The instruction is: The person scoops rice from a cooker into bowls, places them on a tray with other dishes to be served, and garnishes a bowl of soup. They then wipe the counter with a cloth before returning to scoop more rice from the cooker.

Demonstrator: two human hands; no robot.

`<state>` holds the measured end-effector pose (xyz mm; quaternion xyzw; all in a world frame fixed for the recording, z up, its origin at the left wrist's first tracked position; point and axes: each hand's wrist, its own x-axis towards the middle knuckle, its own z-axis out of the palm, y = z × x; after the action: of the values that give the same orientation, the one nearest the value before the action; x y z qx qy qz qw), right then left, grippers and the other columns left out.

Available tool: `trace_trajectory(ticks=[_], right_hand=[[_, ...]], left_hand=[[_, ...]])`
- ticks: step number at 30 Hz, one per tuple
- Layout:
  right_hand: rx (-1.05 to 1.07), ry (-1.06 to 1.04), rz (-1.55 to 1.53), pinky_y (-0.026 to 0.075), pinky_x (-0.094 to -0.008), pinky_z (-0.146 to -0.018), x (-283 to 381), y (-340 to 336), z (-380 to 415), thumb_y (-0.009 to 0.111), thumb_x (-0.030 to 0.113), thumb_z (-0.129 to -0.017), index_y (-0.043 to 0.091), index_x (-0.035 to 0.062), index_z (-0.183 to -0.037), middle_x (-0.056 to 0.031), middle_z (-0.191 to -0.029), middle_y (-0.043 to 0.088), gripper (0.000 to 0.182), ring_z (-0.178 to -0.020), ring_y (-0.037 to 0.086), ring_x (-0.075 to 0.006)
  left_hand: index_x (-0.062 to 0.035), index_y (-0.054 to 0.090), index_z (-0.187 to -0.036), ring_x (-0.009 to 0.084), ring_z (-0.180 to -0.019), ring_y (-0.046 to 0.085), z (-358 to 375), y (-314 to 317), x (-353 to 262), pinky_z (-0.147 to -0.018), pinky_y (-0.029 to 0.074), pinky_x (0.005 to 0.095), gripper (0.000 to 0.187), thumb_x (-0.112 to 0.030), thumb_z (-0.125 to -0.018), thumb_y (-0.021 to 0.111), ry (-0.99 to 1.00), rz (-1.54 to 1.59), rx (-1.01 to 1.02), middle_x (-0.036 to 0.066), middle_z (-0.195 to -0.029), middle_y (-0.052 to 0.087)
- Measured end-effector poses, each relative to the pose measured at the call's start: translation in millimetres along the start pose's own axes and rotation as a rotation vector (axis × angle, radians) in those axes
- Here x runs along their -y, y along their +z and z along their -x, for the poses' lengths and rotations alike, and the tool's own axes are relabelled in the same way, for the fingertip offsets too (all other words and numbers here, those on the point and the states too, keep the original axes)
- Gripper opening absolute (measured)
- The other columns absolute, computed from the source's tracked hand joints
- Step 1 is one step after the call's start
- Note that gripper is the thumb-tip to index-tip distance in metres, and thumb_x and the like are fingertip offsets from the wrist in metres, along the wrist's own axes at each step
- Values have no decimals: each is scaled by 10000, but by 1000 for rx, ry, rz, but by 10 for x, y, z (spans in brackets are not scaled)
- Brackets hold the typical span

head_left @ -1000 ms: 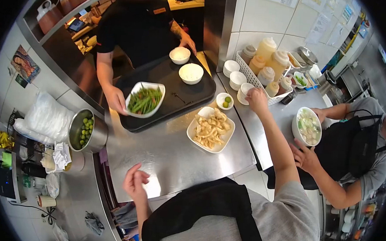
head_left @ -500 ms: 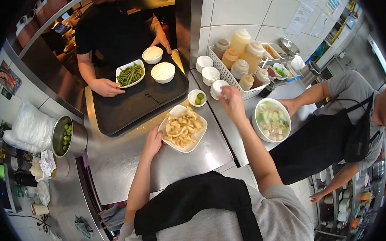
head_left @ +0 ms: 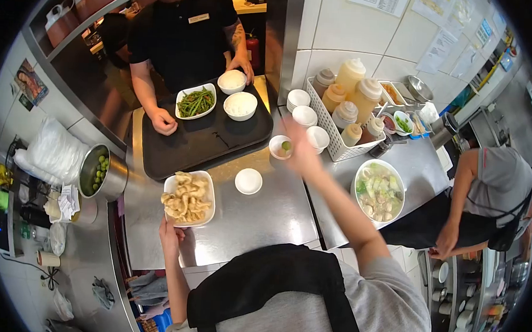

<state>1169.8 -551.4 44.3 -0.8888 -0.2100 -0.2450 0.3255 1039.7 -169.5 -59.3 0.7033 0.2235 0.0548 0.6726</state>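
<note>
My left hand (head_left: 171,239) is closed at the lower-left rim of a white square bowl (head_left: 209,208) heaped with golden fried pieces (head_left: 188,199). Blurred by motion, my right hand (head_left: 301,153) overlaps the right side of a small white bowl (head_left: 274,142), where a green citrus fruit (head_left: 286,147) shows; its fingers are smeared. Between the hands a small empty white bowl (head_left: 248,181) sits on the steel counter. Just behind my right hand stand stacks of small white bowls (head_left: 318,138).
Across the counter a person stands at a black tray (head_left: 188,153) with green beans (head_left: 196,103) and two rice bowls (head_left: 240,106). On the right are a sauce-bottle basket (head_left: 344,147), a soup bowl (head_left: 379,191) and a co-worker (head_left: 496,184). A metal pot (head_left: 112,179) stands left.
The fried-food bowl has moved left with my left hand. A small empty bowl now sits on the counter, and my right hand has moved from the stacks to the citrus bowl. The co-worker released the soup bowl.
</note>
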Motion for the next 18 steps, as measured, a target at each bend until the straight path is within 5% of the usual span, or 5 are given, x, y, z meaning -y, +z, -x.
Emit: trace_trajectory(ticks=[3,7,9,13,18], right_hand=[[-256,82,361,440,-425,-875,-839,-316,-850,694,128,-703,341,1,-1285,-242,-1127,504,693,-1053,487,-399],[72,243,679,478,-434,-839,-1592,-570,-1562,723,147,-672,267,-14,-1310,-264,-1066,560,801,-986,557,-398],[280,459,599,488,-441,-842,-1600,-611,-1771,762,133,-623,281,-26,-1295,-270,-1111,554,841,-1014,566,-392],[357,427,654,492,-436,-848,-1845,-508,-1941,774,97,-577,320,-40,-1239,-275,-1092,567,815,-1036,565,-387],[182,463,608,508,-440,-791,-1501,-667,-1930,741,81,-580,370,-46,-1125,-287,-974,600,672,-956,596,-400]], left_hand=[[-11,496,-1172,62,-498,470,53,-244,-24,-433,380,202,341,-246,-930,441,-139,101,-8,18,-621,524],[-14,438,-1285,90,-644,448,387,-116,-438,-606,385,208,437,-164,-884,523,378,-244,-448,10,-675,457],[-29,429,-1299,91,-713,487,563,248,-731,-596,429,216,484,-101,-844,577,681,-127,-261,26,-793,511],[-75,363,-1337,254,-1204,427,603,1170,-773,-941,414,369,684,-93,-735,687,565,-218,352,123,-1320,416],[-48,171,-1405,396,-1297,248,214,1789,-281,-1068,240,463,1003,-105,-604,772,614,-505,241,230,-1409,249]])
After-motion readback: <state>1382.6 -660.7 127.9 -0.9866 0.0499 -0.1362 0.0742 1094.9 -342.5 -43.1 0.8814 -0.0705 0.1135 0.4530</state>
